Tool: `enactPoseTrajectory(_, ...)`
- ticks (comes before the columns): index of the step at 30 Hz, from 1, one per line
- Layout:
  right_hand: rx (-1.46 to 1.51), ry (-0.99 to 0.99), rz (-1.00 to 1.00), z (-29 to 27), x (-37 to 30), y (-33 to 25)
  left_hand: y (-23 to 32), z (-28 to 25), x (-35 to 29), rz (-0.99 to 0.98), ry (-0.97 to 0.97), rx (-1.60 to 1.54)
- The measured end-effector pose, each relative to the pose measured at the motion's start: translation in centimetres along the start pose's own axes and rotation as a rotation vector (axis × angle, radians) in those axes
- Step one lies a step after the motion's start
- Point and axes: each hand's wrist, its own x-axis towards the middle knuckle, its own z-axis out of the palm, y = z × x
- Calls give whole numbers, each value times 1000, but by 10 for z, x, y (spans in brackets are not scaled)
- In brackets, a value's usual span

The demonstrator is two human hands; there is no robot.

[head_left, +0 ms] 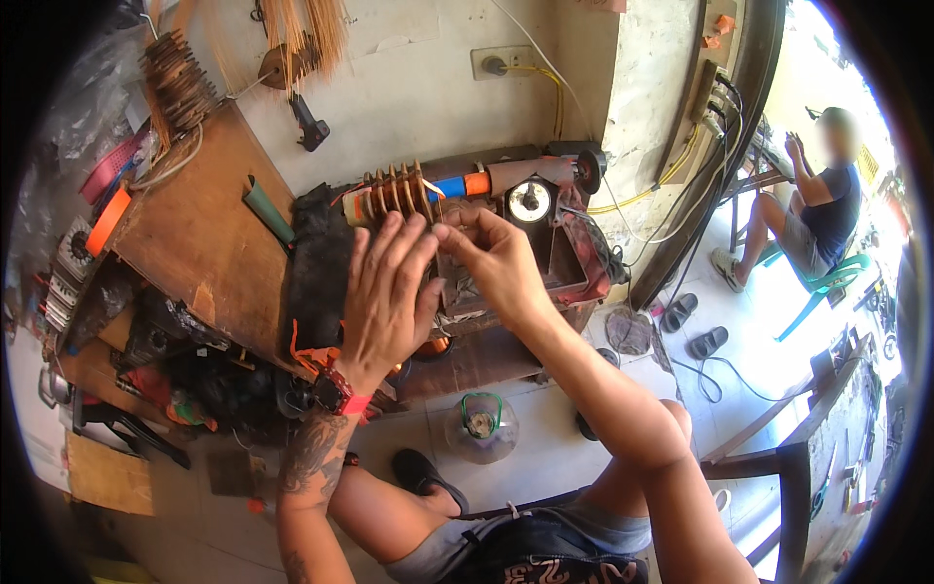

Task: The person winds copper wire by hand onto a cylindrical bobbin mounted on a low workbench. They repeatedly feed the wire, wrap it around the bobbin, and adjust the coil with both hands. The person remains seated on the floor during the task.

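Observation:
My left hand (384, 292) is spread flat, fingers apart, over the front of a winding machine (559, 263). Its fingertips reach a wooden coil former (394, 193) made of several thin plates on a shaft. A red watch sits on that wrist. My right hand (498, 261) is just to the right, thumb and forefinger pinched together beside the left fingertips. Whether anything thin lies in the pinch is too small to see. The shaft (465, 184) carries a blue and an orange sleeve, and a round white dial (530, 202) is behind my right hand.
A cluttered wooden bench (209, 234) with a black cloth (316, 263) stands at the left. A glass jar with a green handle (481, 424) sits on the tiled floor by my knees. Another person (822, 200) sits on a green chair far right, with sandals (696, 327) and cables between.

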Motion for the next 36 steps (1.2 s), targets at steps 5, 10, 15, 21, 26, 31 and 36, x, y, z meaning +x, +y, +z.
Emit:
enactPoseTrajectory(5,-286,81,-185,-1,-5,11,-22,-16,30,4,-148,214)
enactPoseTrajectory(10,-258,120,-89,4,-10,7,-47,-28,87,-60,-249,26)
enactPoseTrajectory(15,-273,120,-121,3,-14,6,-48,-30,129,-24,-306,45)
enactPoseTrajectory(21,-386,123,-265,-6,-14,3,-34,-42,144,64,-502,-20)
enactPoseTrajectory(26,-467,110,-326,-11,-17,-1,-29,-39,151,145,-525,23)
enactPoseTrajectory(31,-503,105,-398,-13,-17,-3,-32,-32,155,165,-546,68)
enactPoseTrajectory(36,-480,109,-423,-12,-19,-6,-34,-32,157,175,-575,73)
